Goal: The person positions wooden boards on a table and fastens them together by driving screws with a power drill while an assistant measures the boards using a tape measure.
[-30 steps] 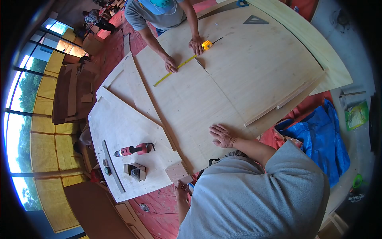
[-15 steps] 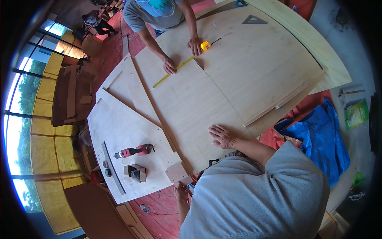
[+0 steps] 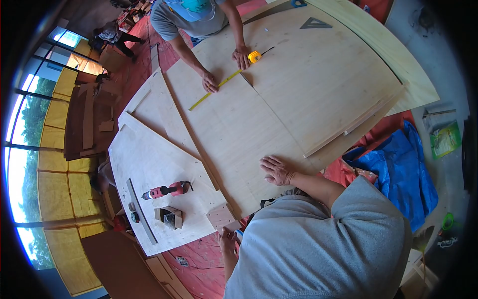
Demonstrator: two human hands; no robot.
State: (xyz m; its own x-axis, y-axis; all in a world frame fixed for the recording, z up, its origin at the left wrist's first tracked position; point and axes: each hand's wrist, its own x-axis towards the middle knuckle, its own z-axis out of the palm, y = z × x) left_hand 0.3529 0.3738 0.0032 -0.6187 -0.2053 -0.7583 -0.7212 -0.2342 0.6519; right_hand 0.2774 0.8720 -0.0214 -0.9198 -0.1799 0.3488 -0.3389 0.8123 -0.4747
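- Red floor sheeting [image 3: 199, 264]; broad pale plywood panel [image 3: 294, 94] above it.
- Right hand [image 3: 275, 170]: flat on panel, fingers spread.
- Left hand [image 3: 227, 239]: at small tan wooden block [image 3: 220, 217], grip unclear.
- Hands unmoved this past second; panel likely steadied.

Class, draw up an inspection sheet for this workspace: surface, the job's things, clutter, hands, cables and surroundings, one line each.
Surface: large wooden panel, a thin line running across it.
Job's things: yellow tape measure, its blade drawn out, a co-worker's hand at it.
Clutter: red drill, small open box and grey strip on the paler panel; triangle and handsaw at the far side.
Hands: right hand flat on the large wooden panel; left hand by a small wooden block, grip unclear.
Cables: nothing seen on the panels.
Surroundings: blue tarp, red floor sheeting, another person in the background.
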